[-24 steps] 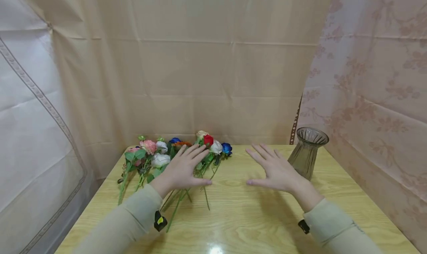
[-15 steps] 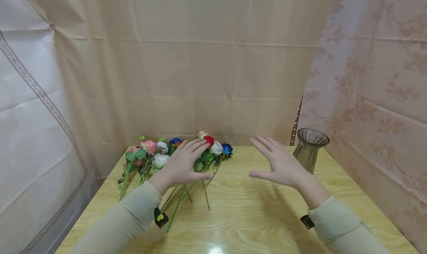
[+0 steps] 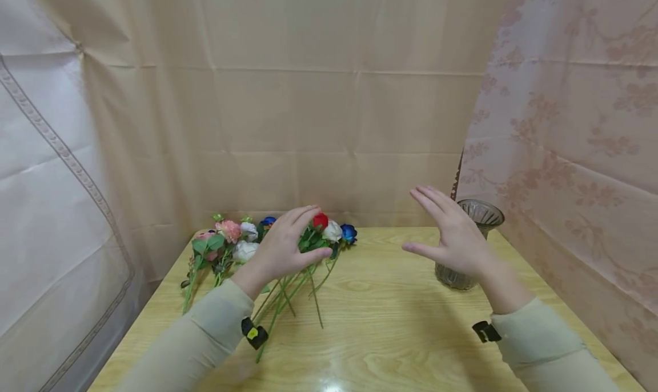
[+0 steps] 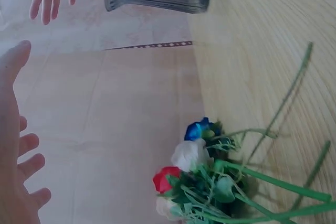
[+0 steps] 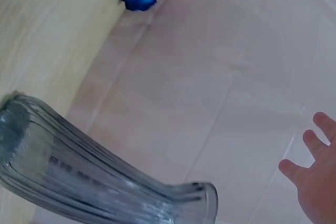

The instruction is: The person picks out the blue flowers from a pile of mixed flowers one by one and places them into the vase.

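Note:
My left hand [image 3: 281, 245] hovers over the flowers with fingers extended and thumb out to the side, holding nothing. Under and around it lie several flowers on long green stems, among them a red rose [image 3: 321, 220], a white rose [image 4: 191, 154], a blue rose [image 3: 348, 233] and a pink flower [image 3: 228, 230]. My right hand [image 3: 459, 238] is raised in front of a ribbed, smoky glass vase [image 3: 456, 278], its fingers spread and nothing in them. The vase stands upright with a flared rim, its middle hidden behind that hand in the head view.
A light wood table [image 3: 370, 346] carries everything. A beige curtain [image 3: 329, 106] hangs behind its back edge, with a flower-patterned cloth [image 3: 576, 152] along the right and a white cloth [image 3: 46, 209] at the left. A black strap [image 3: 254, 333] sits on the left wrist.
My right hand has moved right and up, closer to the vase and more in front of it. My left hand has shifted slightly, staying over the flowers; flowers and vase stay in place.

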Demonstrator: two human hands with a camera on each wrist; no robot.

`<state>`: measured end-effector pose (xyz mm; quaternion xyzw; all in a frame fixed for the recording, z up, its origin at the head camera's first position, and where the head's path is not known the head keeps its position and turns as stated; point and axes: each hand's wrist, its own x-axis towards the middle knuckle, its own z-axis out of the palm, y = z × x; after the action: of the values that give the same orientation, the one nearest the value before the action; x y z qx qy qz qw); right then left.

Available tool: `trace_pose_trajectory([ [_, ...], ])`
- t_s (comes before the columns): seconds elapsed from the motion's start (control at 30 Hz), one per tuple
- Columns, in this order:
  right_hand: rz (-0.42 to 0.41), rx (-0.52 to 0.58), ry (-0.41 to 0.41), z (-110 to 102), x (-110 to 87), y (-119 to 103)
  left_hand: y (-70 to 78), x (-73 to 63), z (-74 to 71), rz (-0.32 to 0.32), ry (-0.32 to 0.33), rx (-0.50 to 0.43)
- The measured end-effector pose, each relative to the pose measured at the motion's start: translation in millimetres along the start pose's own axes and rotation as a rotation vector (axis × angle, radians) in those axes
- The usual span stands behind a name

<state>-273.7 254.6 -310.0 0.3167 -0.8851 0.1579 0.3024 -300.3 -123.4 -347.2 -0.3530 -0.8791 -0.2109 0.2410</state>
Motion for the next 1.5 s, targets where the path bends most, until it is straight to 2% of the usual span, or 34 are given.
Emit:
trace_pose_trajectory([
  [0.13,0.017,0.032,0.049,-12.6,-0.2,4.6,5.2,4.2,-0.8,-0.048,0.015,-0.068],
  [0.33,0.078,0.104,0.092,-27.7,-3.5,14.2,11.9,9.7,1.2,-0.143,0.015,-0.25],
  [0.53,0.171,0.167,0.155,-36.3,-9.5,26.9,14.8,14.0,8.0,-0.183,0.042,-0.372],
  [0.73,0.273,0.177,0.212,-41.1,-16.3,40.4,18.0,16.6,17.5,-0.191,0.044,-0.413],
  [1.0,0.491,0.252,0.194,-43.0,-33.7,56.7,25.1,19.4,32.2,-0.234,0.027,-0.47],
  [1.2,0.546,0.318,0.198,-40.4,-45.8,69.3,33.4,22.1,44.4,-0.272,-0.002,-0.475],
  [1.37,0.601,0.436,0.203,-36.2,-55.4,78.9,39.2,24.3,51.0,-0.269,-0.025,-0.498],
  [1.5,0.65,0.466,0.182,-29.8,-61.6,87.2,42.3,24.7,56.2,-0.269,-0.027,-0.519],
])
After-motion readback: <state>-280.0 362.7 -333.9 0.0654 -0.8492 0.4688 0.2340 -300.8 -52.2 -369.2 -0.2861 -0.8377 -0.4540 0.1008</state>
